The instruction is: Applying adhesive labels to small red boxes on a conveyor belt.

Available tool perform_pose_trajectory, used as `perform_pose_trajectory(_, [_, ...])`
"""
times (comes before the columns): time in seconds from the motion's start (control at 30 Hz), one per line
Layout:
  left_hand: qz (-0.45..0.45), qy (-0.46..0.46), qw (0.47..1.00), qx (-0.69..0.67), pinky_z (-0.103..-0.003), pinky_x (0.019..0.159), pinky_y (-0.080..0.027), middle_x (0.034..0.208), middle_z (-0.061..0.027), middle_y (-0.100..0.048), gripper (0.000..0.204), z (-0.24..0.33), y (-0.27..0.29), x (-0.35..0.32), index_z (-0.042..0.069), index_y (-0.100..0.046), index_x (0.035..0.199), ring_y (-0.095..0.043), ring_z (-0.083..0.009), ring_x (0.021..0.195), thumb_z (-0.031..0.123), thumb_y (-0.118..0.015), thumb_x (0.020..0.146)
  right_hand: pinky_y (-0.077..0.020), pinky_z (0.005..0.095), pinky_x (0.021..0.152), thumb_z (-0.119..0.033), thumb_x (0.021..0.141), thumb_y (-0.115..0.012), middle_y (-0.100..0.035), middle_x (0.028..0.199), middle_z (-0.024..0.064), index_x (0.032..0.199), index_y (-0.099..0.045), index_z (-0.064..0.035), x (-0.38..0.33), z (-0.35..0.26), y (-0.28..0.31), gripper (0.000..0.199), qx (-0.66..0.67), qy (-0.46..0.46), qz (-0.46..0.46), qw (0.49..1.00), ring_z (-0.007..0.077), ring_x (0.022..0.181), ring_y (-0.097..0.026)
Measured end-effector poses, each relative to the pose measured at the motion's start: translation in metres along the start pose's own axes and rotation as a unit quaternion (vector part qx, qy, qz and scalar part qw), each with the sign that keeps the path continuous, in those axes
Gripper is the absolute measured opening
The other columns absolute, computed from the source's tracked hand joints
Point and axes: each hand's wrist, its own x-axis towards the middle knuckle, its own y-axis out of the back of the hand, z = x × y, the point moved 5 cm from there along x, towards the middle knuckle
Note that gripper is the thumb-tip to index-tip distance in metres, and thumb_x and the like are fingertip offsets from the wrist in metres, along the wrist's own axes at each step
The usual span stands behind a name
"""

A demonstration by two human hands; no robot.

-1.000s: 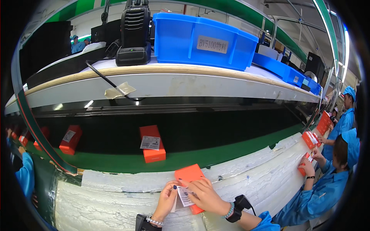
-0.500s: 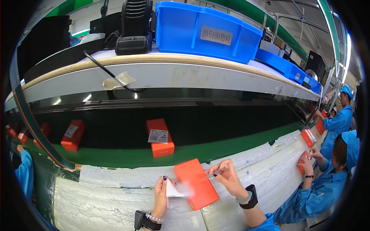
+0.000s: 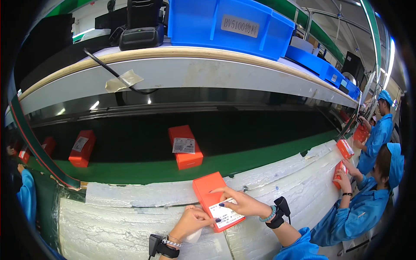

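Note:
A red-orange box lies tilted on the pale wrapped bench in front of me. Printed in black, a white label covers its near part, roughly in line with the box edges. My left hand is closed, its fingertips at the label's left edge. Some white paper shows beneath that palm, partly hidden. From the right, my right hand reaches over the box with thumb and forefinger apart, one dark-nailed fingertip against the label's upper part. Both wrists wear a black strapped device and a bracelet.
Beyond the bench runs a green conveyor carrying several labelled red boxes. A shelf edge hangs above, bearing a blue bin. Blue-clad co-workers handle red boxes at the right; a blue sleeve shows at left.
The white label now lies on the box, where bare red showed before. Both hands have come closer together over it. The nearest conveyor box appears slightly further right.

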Motion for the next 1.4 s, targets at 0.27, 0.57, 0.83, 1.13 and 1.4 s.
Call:
perform_pose_trajectory(0.27, [-0.042, -0.04, 0.995, 0.077, -0.024, 0.08, -0.035, 0.065, 0.004, -0.067, 0.01, -0.009, -0.003, -0.003, 0.013, -0.074, 0.068, -0.054, -0.0065, 0.064, 0.022, -0.076, 0.074, -0.0465, 0.0366, 0.079, -0.002, 0.089, -0.051, -0.06, 0.088, 0.0113, 0.133, -0.042, -0.0102, 0.001, -0.005, -0.004, 0.046, -0.017, -0.01, 0.006, 1.0, 0.0273, 0.086, -0.061])
perform_pose_trajectory(0.57, [-0.055, -0.022, 0.995, 0.083, -0.025, 0.086, -0.029, 0.063, 0.0065, -0.064, 0.013, -0.004, 0.001, -0.006, 0.017, -0.075, 0.069, -0.046, -0.0063, 0.069, 0.029, -0.077, 0.075, -0.0462, 0.0354, 0.08, -0.002, 0.088, -0.051, -0.06, 0.088, 0.0108, 0.131, -0.044, -0.0101, 0.001, -0.006, -0.008, 0.044, -0.014, -0.014, 0.006, 1.0, 0.0259, 0.087, -0.061])
perform_pose_trajectory(0.83, [-0.059, -0.021, 0.995, 0.077, -0.025, 0.086, -0.028, 0.063, 0.0074, -0.064, 0.014, -0.011, 0.003, -0.007, 0.017, -0.075, 0.069, -0.043, -0.0063, 0.071, 0.03, -0.076, 0.075, -0.0458, 0.0346, 0.083, -0.002, 0.089, -0.05, -0.06, 0.088, 0.0108, 0.13, -0.045, -0.0094, 0.004, -0.006, -0.012, 0.042, -0.019, -0.022, 0.008, 1.0, 0.0254, 0.089, -0.062])
perform_pose_trajectory(1.13, [-0.056, -0.026, 0.998, 0.015, -0.024, 0.07, -0.033, 0.057, 0.0048, -0.059, 0.014, -0.022, 0.004, -0.004, 0.012, -0.072, 0.067, -0.044, -0.0072, 0.061, 0.023, -0.074, 0.076, -0.0448, 0.0356, 0.08, -0.009, 0.08, -0.06, -0.055, 0.106, 0.0097, 0.125, -0.05, -0.011, -0.004, -0.02, -0.044, 0.047, -0.404, 0.107, 0.101, 0.903, 0.0248, 0.093, -0.056])
perform_pose_trajectory(1.4, [-0.071, 0.112, 0.98, -0.148, -0.025, 0.065, -0.037, 0.065, -0.0007, -0.057, 0.023, -0.027, 0.008, -0.011, 0.005, -0.066, 0.061, -0.046, -0.0094, 0.067, 0.018, -0.072, 0.08, -0.0281, 0.0564, 0.103, -0.024, 0.087, -0.055, -0.046, 0.133, 0.0068, 0.122, -0.054, -0.0145, 0.004, -0.019, -0.051, 0.037, -0.448, 0.155, 0.107, 0.874, 0.0312, 0.124, -0.04])
